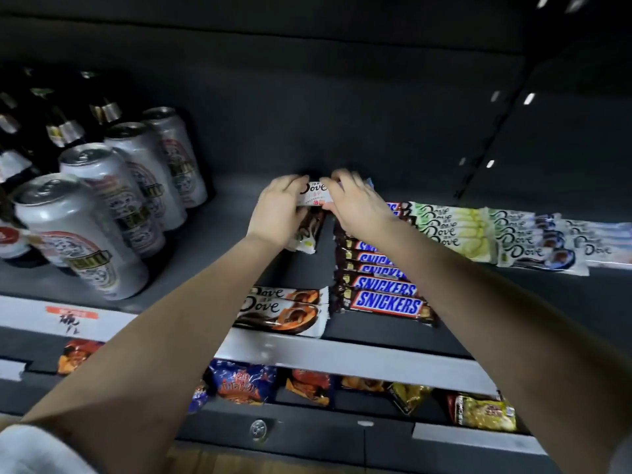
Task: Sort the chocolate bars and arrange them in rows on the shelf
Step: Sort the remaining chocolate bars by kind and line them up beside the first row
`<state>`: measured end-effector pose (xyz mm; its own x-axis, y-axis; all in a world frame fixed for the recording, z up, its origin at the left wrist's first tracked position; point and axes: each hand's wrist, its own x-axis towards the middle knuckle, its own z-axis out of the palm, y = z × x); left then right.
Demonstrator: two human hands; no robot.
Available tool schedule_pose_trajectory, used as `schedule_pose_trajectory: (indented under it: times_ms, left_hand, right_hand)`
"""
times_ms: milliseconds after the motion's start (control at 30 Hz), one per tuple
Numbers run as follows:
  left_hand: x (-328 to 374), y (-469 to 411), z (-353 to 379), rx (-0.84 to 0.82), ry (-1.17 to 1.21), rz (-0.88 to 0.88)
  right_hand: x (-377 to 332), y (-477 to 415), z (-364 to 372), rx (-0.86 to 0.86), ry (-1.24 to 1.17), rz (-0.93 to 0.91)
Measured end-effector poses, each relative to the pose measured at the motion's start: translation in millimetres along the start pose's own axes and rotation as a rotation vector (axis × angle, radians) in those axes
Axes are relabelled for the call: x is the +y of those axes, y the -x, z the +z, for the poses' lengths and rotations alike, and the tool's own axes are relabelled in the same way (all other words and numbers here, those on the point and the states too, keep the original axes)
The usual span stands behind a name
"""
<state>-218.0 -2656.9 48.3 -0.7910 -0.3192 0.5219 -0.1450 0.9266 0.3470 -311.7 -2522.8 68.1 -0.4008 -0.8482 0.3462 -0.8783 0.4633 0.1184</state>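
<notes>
My left hand (pixel 278 213) and right hand (pixel 355 203) each grip one end of a white Dove bar (pixel 314 195), fingers curled over it, near the back of the shelf (pixel 239 261). Another brown-and-white bar (pixel 307 236) lies partly under my left hand. To the right runs the Snickers row (pixel 386 289), then the green Dove row (pixel 451 230); two orange Dove bars (pixel 284 309) lie at the shelf's front edge.

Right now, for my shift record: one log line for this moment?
left hand + right hand | hold white Dove bar | shelf rear | beside Snickers row
</notes>
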Motion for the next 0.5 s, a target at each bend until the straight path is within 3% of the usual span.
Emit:
schedule_pose_trajectory:
  times_ms: [500]
  left_hand:
    - [152.0, -25.8, 70.3, -0.083, 0.201, 0.136]
  right_hand:
    - [137.8, 125.8, -29.7, 0.070, 0.045, 0.142]
